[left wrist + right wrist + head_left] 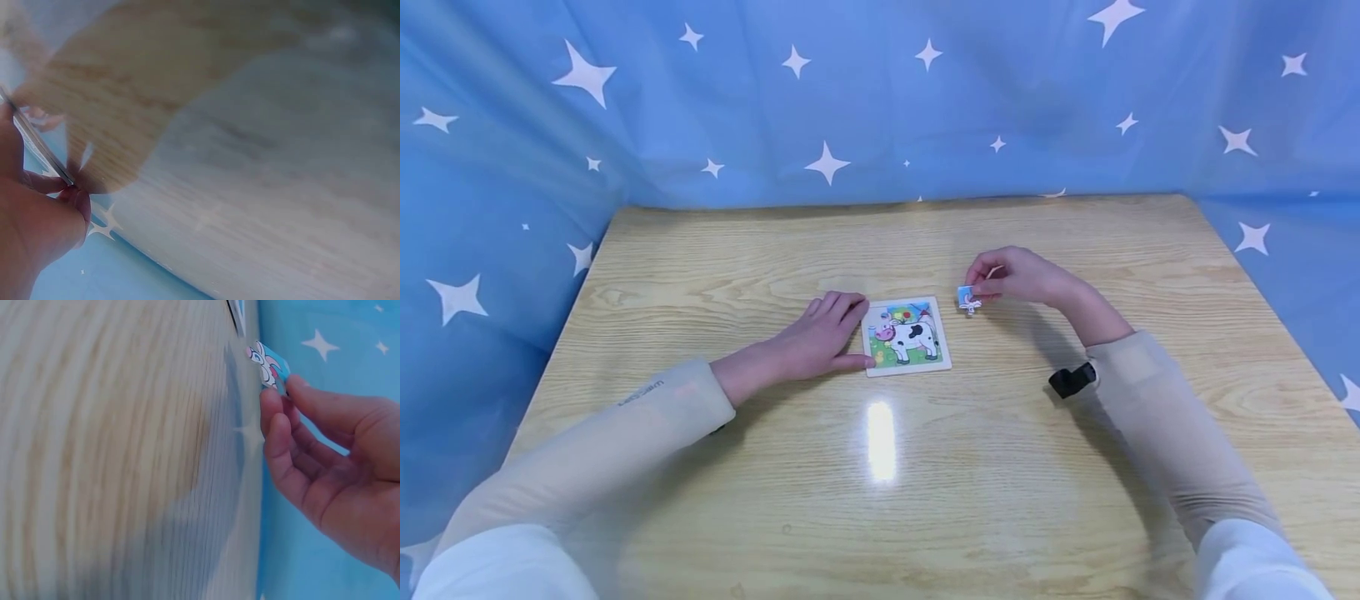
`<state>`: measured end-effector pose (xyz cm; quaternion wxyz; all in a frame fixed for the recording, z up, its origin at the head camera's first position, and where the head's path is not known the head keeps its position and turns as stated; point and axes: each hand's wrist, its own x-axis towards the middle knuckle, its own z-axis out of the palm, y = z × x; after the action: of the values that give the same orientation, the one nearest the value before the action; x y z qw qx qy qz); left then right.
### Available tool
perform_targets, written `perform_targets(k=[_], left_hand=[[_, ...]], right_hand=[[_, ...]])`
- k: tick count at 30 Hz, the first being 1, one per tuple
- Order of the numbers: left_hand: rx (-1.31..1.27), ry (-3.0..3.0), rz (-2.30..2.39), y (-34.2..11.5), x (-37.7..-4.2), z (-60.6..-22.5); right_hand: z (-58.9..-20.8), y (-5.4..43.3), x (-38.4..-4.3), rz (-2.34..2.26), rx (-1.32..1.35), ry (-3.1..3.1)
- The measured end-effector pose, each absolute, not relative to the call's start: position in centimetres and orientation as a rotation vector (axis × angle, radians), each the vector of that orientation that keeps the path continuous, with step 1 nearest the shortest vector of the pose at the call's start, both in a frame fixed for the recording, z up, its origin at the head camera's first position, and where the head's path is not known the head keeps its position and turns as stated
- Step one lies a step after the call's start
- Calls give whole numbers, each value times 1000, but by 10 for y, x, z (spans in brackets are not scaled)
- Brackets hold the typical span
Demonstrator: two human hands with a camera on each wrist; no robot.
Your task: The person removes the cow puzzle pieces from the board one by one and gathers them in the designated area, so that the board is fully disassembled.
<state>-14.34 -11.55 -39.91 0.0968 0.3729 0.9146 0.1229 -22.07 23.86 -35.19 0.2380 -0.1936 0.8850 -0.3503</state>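
Observation:
A small cow jigsaw puzzle (913, 337) in a pale frame lies flat on the table, with a bare pale patch at its upper left. My left hand (822, 337) holds the frame's left side, fingers at the upper corner and thumb at the lower one. In the left wrist view, the puzzle's thin edge (44, 150) shows between thumb and fingers. To the right of the puzzle, my right hand (1018, 275) pinches a puzzle piece (967, 300) between thumb and fingertips. The right wrist view shows a white and pink figure on blue on that piece (270, 365), held above the table.
The wooden table (790, 500) carries a bright light reflection in front of the puzzle. A blue curtain (880, 100) with white stars hangs behind the table and along its sides. A black strap end (1071, 381) sticks out at the right wrist.

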Motion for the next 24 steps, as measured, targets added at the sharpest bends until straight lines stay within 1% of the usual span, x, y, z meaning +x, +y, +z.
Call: perform_targets(k=[9, 24], left_hand=[[1092, 2701, 351, -115, -144, -400], [1099, 2703, 352, -115, -144, -399]], right_hand=[[-357, 256, -224, -1000, -491, 2376], [-357, 270, -228, -992, -433, 2356]])
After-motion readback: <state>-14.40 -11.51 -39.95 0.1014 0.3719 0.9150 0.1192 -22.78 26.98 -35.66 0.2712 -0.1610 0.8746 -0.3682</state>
